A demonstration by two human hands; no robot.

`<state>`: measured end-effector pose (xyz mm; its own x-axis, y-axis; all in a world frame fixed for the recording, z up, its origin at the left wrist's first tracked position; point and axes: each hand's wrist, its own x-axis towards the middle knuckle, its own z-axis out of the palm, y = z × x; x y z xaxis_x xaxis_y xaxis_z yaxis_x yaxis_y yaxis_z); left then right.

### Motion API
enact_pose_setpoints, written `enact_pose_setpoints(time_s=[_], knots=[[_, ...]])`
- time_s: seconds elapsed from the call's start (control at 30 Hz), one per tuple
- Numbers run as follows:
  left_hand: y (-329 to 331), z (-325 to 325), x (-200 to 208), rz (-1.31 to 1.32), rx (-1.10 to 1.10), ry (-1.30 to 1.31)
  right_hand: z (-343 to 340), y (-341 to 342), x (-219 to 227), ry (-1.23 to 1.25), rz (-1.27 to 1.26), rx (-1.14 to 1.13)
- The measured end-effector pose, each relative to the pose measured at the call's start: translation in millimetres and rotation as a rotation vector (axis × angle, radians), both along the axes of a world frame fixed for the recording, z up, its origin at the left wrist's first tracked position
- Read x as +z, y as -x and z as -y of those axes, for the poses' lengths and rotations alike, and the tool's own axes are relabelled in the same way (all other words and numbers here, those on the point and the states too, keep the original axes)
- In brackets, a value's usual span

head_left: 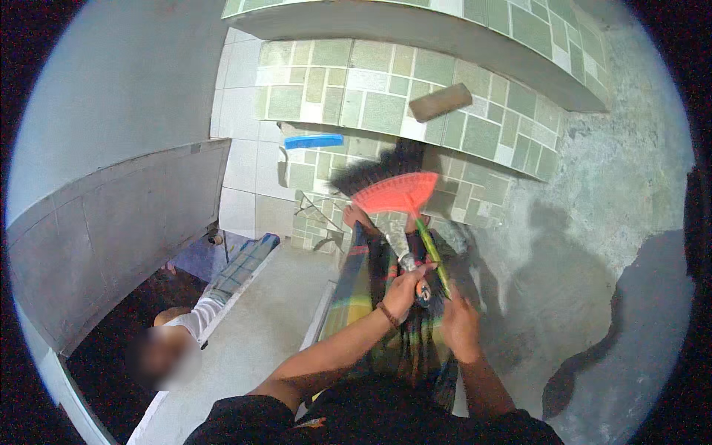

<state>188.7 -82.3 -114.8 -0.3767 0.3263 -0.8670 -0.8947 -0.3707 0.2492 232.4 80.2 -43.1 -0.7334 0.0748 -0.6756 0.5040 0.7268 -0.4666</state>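
so the right hand [460, 326] has its fingers wrapped around the green handle [429, 242] of a broom [393, 193], and the broom's red head and black bristles are out ahead of those fingers, over the tiled steps [482, 137]. bristles are blurry, so i can't tell if they're touching the tile or just above it. left hand [400, 297] is closed on the dark grip of some scraper-like tool [395, 236], its greyish blade pointing forward from the fingers, right beside the broom handle. one left finger reaches over by that handle too, can't tell if it touches.

imo, for sweeping like this, keep the right fingers snug but not crushing, and let the wrist do short strokes. i'd angle the tool away to the left of those fingers so it doesn't knock the handle. bare feet [359, 216] are just ahead of the left fingers and near the broom head, so i'd keep the blade tip up and away from toes. also watch the blue bar [314, 141] ahead and left of the fingers, and the brown block [440, 102] farther ahead, beyond the bristles. easy to clip either with a wide swing, i'd guess.
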Motion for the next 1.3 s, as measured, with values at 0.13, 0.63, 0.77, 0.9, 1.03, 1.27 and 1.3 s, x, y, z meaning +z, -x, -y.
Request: enact_pose_setpoints(time_s=[0.13,0.63,0.77,0.9,1.03,1.27,1.3], knots=[[-3.1,70.8,11.8,0.041,0.055,-0.032,-9.3,3.2,37.1,-0.094,0.145,0.115],[4.5,205.0,-5.8,-0.006,-0.017,0.127,-58.1,-41.2,58.4,-0.454,0.25,0.111],[14.0,193.5,-6.2,0.108,0.03,0.04,-84.0,-30.8,-2.5,-0.532,0.186,0.152],[22.1,201.5,10.0,-0.135,-0.164,0.03,-92.6,-59.1,-18.1,-0.545,0.179,-0.062],[27.4,216.8,16.4,-0.077,-0.221,0.182,-72.7,-96.8,35.2,-0.564,0.234,-0.206],[42.4,209.6,9.1,-0.215,-0.493,0.188,-109.2,-94.4,-71.2,-0.527,0.117,-0.202],[43.5,209.4,9.1,-0.295,-0.44,0.116,-107.7,-110.0,-73.1,-0.546,0.24,-0.216]])
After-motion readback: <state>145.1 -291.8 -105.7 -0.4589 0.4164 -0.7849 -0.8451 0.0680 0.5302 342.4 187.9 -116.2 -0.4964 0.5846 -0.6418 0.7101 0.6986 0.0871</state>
